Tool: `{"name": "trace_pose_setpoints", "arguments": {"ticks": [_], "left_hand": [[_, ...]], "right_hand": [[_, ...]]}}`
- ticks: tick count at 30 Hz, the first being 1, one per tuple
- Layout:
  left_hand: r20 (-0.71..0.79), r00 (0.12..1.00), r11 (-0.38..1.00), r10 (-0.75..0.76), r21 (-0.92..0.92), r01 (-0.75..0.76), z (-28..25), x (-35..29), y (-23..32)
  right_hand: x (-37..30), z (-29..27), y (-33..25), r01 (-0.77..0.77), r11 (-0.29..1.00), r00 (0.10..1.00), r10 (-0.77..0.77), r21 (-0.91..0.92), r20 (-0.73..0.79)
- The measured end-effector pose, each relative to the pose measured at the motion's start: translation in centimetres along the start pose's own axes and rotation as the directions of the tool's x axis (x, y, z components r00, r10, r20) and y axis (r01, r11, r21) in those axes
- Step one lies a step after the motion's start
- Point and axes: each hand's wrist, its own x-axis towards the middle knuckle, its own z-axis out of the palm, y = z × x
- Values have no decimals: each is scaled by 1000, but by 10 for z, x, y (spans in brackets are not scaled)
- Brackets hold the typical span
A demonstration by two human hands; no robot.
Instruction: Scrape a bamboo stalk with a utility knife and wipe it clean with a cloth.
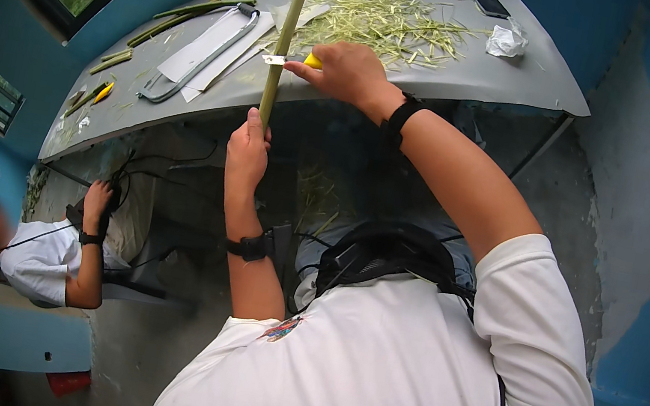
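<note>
Left hand [249, 144] is wrapped around the lower end of a slim bamboo pole [293, 15], which rises nearly upright at the near edge of a grey table [530, 74]. Farther up, the right hand [344, 72] is closed around a yellow-handled knife [312, 61], its pale blade lying across the pole; whether it bites into the surface is hard to tell at this angle. Left of the pole, a saw with a bowed metal frame [209, 61] lies over white paper sheets [195, 54]. Beyond the right hand spreads a heap of pale green shavings [392, 19], with a dark phone [488, 1] and crumpled tissue [507, 40] past it. Off to the left, another person in a white shirt [41, 262] sits near the table.
</note>
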Motion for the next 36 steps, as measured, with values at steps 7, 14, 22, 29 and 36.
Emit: {"name": "trace_pose_setpoints", "arguments": {"ticks": [7, 14, 22, 29, 36], "left_hand": [[-51, 999, 987, 7, 162, 2, -8, -24, 14], [-166, 984, 960, 61, 278, -13, -13, -48, 19], [-134, 983, 955, -127, 252, 157, -62, -107, -3], [-130, 988, 983, -86, 152, 106, -42, -77, -15], [-86, 996, 992, 12, 123, -1, -20, -49, 8]], "right_hand": [[-4, -1, 2, -42, 997, 996, 36, -62, -86], [-1, -3, -4, -91, 990, 995, 87, -107, -46], [11, 2, 6, -239, 968, 970, 235, -79, -61], [6, 1, 5, -148, 987, 986, 144, -56, -80], [1, -3, -15, -16, 1000, 999, 16, 3, -37]]}}
